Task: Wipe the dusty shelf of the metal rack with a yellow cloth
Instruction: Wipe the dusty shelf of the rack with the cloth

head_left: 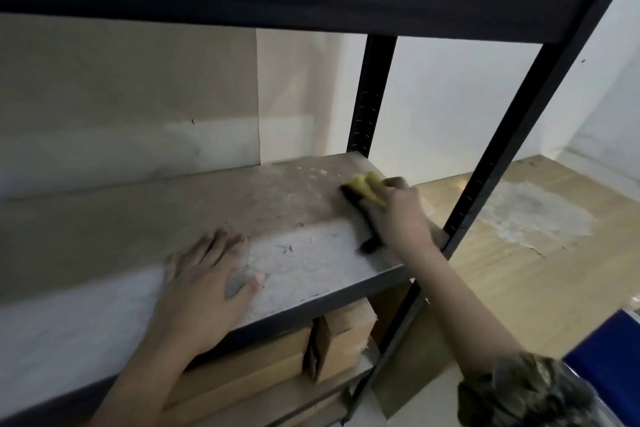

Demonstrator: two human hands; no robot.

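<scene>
The shelf (294, 204) of the metal rack (372, 94) was a flat board with a dull, mottled surface, grey-brown toward its back edge and paler and chalky along the front, flecked with pale crumbs near the back right corner and small dark specks in the middle. A dark metal lip ran along its front edge, and slim black uprights punched with rows of slots stood at its right corners, carrying a dark beam overhead. The yellow cloth (367, 185) lay bunched into soft, rounded lumps close to the back right corner, pressed onto the board by the right hand (403, 210), whose fingers lay over it; motion blur hid how tightly they curled round it. A dark streak beside that hand, running toward the front edge, was too smeared to identify. The left hand (207, 284) rested palm down at the front edge, left of the middle, its fingers spread flat on the dusty board and holding nothing. On the level below the front right corner sat brown cardboard boxes (332, 343), square-edged and closed, so their contents could not be seen. Right of the rack lay a wood-toned floor (519, 274) with a whitish, powdery patch.
</scene>
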